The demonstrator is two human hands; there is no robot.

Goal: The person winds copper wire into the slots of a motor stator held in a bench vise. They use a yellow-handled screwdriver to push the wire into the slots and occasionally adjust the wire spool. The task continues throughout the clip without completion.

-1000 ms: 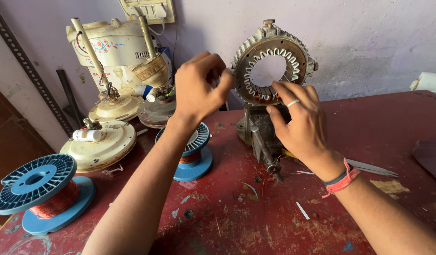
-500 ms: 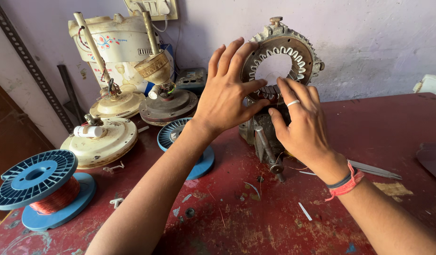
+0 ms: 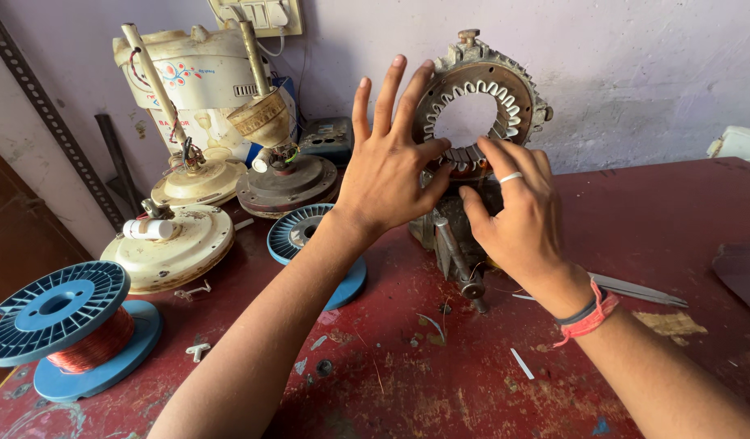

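The motor stator ring (image 3: 476,102) stands upright behind both hands: left hand (image 3: 387,175) released, fingers splayed upward; right hand (image 3: 517,215) pinching its lower windings.

A round slotted metal stator ring (image 3: 478,106) stands upright on a grey bench vise (image 3: 456,244) at the back of the worn red table (image 3: 440,382). The left hand (image 3: 387,175) lies against its left rim, the right hand (image 3: 521,219) just below it. Left of them lie cream metal fan housings (image 3: 171,244); a blue plastic spool of copper wire (image 3: 70,325) sits at the near left edge.
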